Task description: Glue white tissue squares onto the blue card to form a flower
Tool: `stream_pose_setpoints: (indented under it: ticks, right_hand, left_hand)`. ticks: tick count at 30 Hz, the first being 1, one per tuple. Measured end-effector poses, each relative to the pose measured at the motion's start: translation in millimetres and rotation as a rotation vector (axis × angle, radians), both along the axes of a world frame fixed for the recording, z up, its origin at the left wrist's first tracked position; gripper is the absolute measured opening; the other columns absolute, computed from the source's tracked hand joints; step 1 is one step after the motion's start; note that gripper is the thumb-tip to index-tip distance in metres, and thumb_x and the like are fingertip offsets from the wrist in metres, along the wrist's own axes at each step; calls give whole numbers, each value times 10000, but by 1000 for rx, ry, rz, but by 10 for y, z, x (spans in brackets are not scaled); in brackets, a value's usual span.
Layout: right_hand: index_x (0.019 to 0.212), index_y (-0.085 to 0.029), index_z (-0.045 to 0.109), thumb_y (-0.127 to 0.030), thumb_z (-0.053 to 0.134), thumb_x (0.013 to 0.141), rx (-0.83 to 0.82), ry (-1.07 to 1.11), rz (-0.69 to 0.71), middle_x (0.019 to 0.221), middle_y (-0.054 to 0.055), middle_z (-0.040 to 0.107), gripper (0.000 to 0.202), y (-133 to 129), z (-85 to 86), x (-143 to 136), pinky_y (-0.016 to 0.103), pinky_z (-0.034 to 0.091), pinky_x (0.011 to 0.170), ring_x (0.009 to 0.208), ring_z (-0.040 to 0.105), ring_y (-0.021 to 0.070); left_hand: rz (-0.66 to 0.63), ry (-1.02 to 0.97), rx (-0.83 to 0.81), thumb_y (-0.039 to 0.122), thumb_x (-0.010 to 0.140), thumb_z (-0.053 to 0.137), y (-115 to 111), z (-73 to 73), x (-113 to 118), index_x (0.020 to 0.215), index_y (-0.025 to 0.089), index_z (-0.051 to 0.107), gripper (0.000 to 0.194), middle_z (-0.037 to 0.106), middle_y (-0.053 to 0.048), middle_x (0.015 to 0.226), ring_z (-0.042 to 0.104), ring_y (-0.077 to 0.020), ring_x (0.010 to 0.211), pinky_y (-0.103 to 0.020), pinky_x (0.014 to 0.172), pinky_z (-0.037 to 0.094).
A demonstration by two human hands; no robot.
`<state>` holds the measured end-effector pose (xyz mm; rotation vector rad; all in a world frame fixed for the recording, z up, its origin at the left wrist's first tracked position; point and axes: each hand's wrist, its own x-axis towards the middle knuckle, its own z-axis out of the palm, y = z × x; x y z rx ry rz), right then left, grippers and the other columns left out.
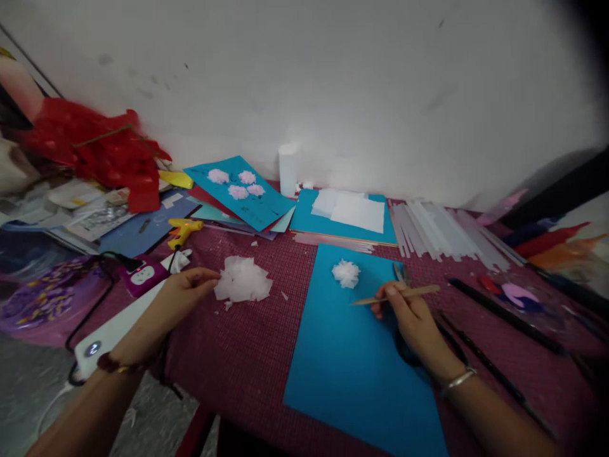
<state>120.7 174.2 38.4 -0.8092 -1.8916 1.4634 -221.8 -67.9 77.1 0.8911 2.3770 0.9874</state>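
Note:
My left hand [193, 287] is closed in a pinch at the left edge of a loose pile of thin white paper squares [245, 279]. The fingertips meet on the edge of the paper. In my right hand [412, 317] is a pointed wooden stick [423, 290], gripped between thumb and fingers with its narrow tip toward the left. This hand hovers over the right side of a blue sheet [333, 362]. A ruffled white paper flower [346, 273] lies on the sheet, a little above the stick's tip. Scissors [404, 346] are partly hidden behind my right hand.
A yellow glue gun [183, 231] lies beyond my left hand, near a purple box [141, 277] and a white power strip [111, 327]. A blue sheet with pink flowers [259, 206], white papers [359, 212] and translucent sticks [438, 231] line the back. Dark rods [504, 314] lie right.

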Motion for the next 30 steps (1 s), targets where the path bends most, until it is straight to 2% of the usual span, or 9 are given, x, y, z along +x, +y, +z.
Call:
stream_pose_setpoints:
  ticks: [5,8,10,12,15,18,22,25,30]
  right_hand:
    - [761,-203,556,-472,447,910,-23,3,8,616,22,599,326,-11,0,-11,284,446,558,580,562,176]
    - [758,-201,548,-479,437,912,-14,4,6,612,23,597,337,-11,-13,-15,291,443,560,577,559,178]
    - [752,-200,547,-487,430,912,-9,11,25,612,28,600,349,-3,-27,-17,299,442,559,575,560,184]
    - [749,-200,549,-496,422,912,-10,19,44,607,31,599,361,8,-40,-20,307,441,560,571,561,189]
    - [744,-201,553,-505,421,908,-8,34,49,601,32,592,369,13,-43,-26,313,436,557,564,558,191]
    - [740,-203,551,-505,432,902,-12,41,50,600,30,589,363,7,-37,-34,313,431,550,562,555,192]
    - [753,-203,548,-505,416,908,-8,37,54,605,29,588,365,2,-39,-42,318,432,557,569,554,196]
    - [757,-204,542,-494,401,918,1,16,62,617,26,589,361,6,-49,-40,318,431,569,583,555,193]
    - [764,-201,546,-501,394,918,7,-1,67,616,20,590,370,26,-78,-31,311,428,569,583,554,190]
  left_hand:
    - [-183,190,-193,427,691,552,88,-145,-93,963,172,636,382,704,-66,866,639,-238,773,-316,684,451]
    - [-216,353,-353,310,710,502,122,-170,-91,866,180,619,234,674,-47,761,615,-211,683,-298,623,396]
    - [-211,396,-379,253,709,464,129,-120,-76,730,192,568,123,637,-24,687,589,-188,639,-280,591,362]
    - [-208,399,-339,240,705,444,119,-21,-73,667,199,516,92,603,-6,640,565,-173,614,-268,572,346]
    - [-187,407,-257,291,702,446,92,146,-114,641,206,495,116,564,7,599,536,-172,597,-264,555,345]
    - [-212,395,-205,328,696,460,103,200,-197,658,205,525,143,595,-5,647,552,-187,645,-278,604,386]
    - [-325,329,-187,236,674,457,193,44,-305,799,193,613,204,673,-36,824,604,-201,785,-288,722,425]
    - [-326,335,-207,160,597,466,262,-95,-351,834,187,643,297,686,-44,875,612,-203,818,-287,750,420]
    - [-285,332,-220,203,566,489,291,-163,-385,644,191,582,122,620,-11,662,565,-182,648,-266,608,379]
